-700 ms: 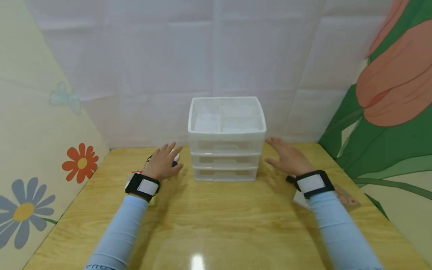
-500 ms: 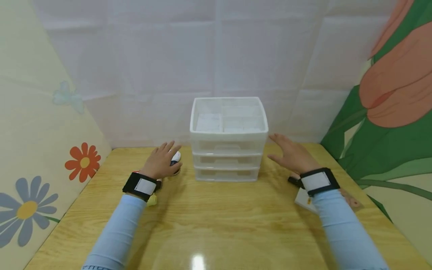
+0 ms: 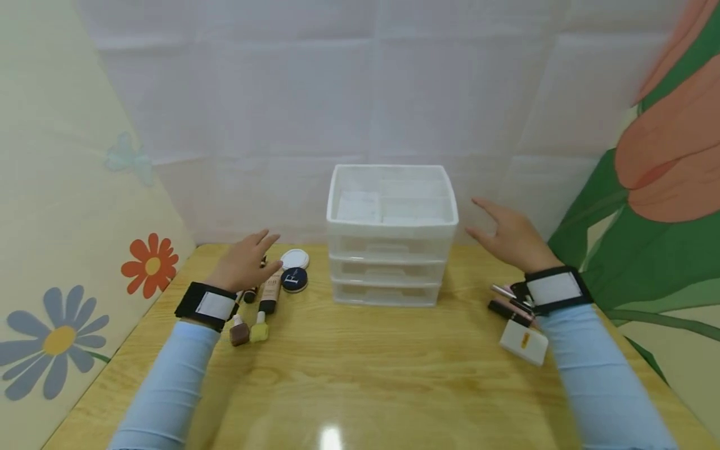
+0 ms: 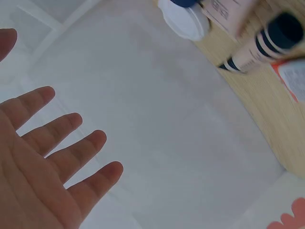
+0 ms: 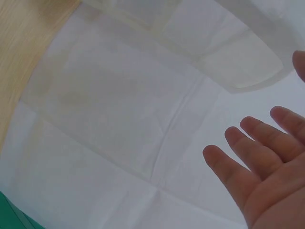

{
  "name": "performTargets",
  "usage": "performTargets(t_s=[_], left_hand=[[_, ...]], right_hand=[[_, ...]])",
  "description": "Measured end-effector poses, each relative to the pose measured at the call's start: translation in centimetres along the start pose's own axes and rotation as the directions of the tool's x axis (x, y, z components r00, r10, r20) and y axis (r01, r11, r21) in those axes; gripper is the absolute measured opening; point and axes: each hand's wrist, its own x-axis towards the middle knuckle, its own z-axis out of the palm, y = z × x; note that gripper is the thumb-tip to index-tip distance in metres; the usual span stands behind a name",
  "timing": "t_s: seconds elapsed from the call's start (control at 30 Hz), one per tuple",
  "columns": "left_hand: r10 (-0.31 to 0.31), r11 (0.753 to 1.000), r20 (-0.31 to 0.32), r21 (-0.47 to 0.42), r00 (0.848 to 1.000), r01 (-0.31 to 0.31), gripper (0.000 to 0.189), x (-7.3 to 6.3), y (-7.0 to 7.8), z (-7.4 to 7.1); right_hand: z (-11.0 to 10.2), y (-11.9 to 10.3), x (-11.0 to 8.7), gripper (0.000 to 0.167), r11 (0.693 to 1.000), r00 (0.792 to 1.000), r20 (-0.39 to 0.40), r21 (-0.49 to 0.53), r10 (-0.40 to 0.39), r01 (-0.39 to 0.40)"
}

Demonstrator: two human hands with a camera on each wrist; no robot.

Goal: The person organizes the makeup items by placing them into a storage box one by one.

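A white drawer organizer (image 3: 392,237) with three clear drawers and a divided open top stands at the back of the table. To its left my left hand (image 3: 243,262) hovers over a group of cosmetics, fingers spread and holding nothing. Near that hand lie a white-lidded round case (image 3: 295,258), a dark round compact (image 3: 294,279), a foundation tube (image 3: 270,292), and a brown (image 3: 239,333) and a yellow nail polish bottle (image 3: 259,329). My right hand (image 3: 514,237), also empty with fingers extended, is held in the air right of the organizer, apart from it.
By the right wrist lie a white box (image 3: 524,342), a black tube (image 3: 509,312) and other slim items, partly hidden by the wristband. White cloth (image 3: 270,125) hangs behind the wooden table (image 3: 360,369). Flower-printed panels (image 3: 50,219) flank both sides.
Both hands have moved outward, away from the organizer, the right one also rising. More of the cosmetics on the left and the small items on the right have come into sight.
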Motion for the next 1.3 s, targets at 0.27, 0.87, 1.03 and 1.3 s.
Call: performTargets(t_s=[0.27, 0.87, 1.03, 1.3], left_hand=[[-0.112, 0.994, 0.056, -0.008, 0.992, 0.113, 0.063, -1.1, -2.1, -1.1], [-0.238, 0.962, 0.160, -0.099, 0.958, 0.255, 0.059, -2.2, -8.3, 3.1], [-0.271, 0.943, 0.183, -0.144, 0.945, 0.299, 0.056, -2.6, -9.2, 4.1], [-0.358, 0.909, 0.268, -0.120, 0.894, 0.400, 0.061, -2.9, -8.5, 4.7]], right_hand=[[-1.5, -0.4, 0.2, 0.064, 0.984, 0.998, -0.018, 0.170, 0.056, -0.052], [0.2, -0.4, 1.8, 0.059, 0.905, 0.990, -0.085, 0.420, 0.116, -0.070], [0.9, -0.4, 2.2, 0.062, 0.846, 0.987, -0.061, 0.524, 0.151, -0.097], [2.4, -0.4, 2.5, 0.060, 0.710, 0.983, -0.033, 0.697, 0.179, -0.105]])
